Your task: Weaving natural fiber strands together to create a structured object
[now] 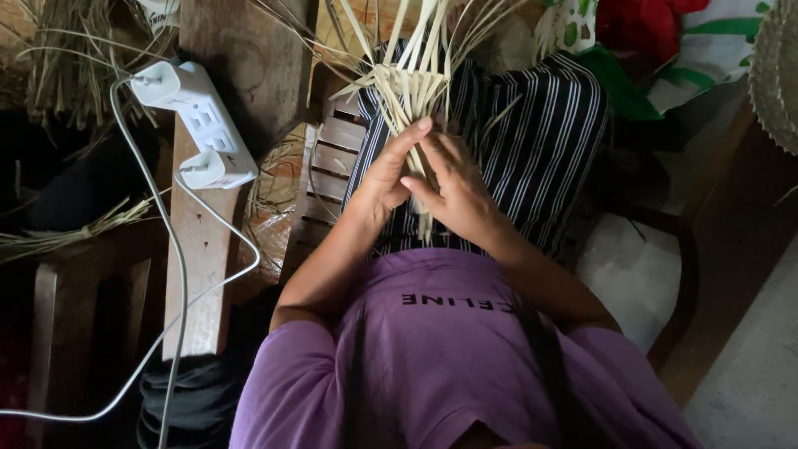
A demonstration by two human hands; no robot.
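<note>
Leftmost, a white power strip (pixel 195 125) lies on a wooden plank (pixel 199 249). Next, the left hand (pixel 384 179) and right hand (pixel 455 195) pinch pale woven straw strips (pixel 411 87) over the striped lap (pixel 540 133); exact finger grip seems partly hidden.

No packages, labels, signs or screens show here. None lies anywhere near the fingers either.

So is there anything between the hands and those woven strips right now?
Nothing visible does. The left hand and right hand are both already on the pale strips, fingers pressed against the woven part over the striped lap.
</note>
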